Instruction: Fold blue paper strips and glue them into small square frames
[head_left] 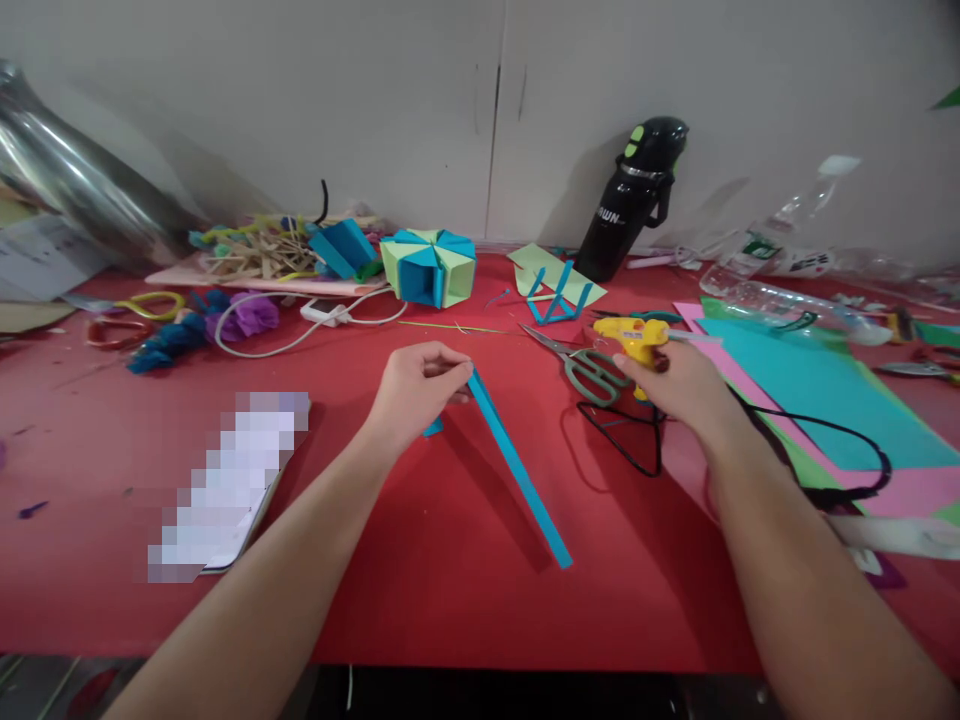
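My left hand [424, 390] pinches one end of a blue paper strip [520, 465] between thumb and fingers. The strip slants down to the right, and a small blue piece shows below the same hand. On the right, my right hand [679, 385] is closed around a yellow glue gun [636, 340], whose black cord loops beside it. Grey-green-handled scissors [592, 372] lie just left of the glue gun. Behind them is a small frame of folded blue strips [556, 305] by a pale green paper sheet [536, 265].
A green-and-blue folded paper wheel [431, 265] stands at the back, near a board of wooden sticks [270, 250]. A phone [232, 480] lies left. A black bottle [626, 200], clear plastic bottles [772, 235] and coloured paper sheets [832, 390] occupy the right side of the red table [420, 610].
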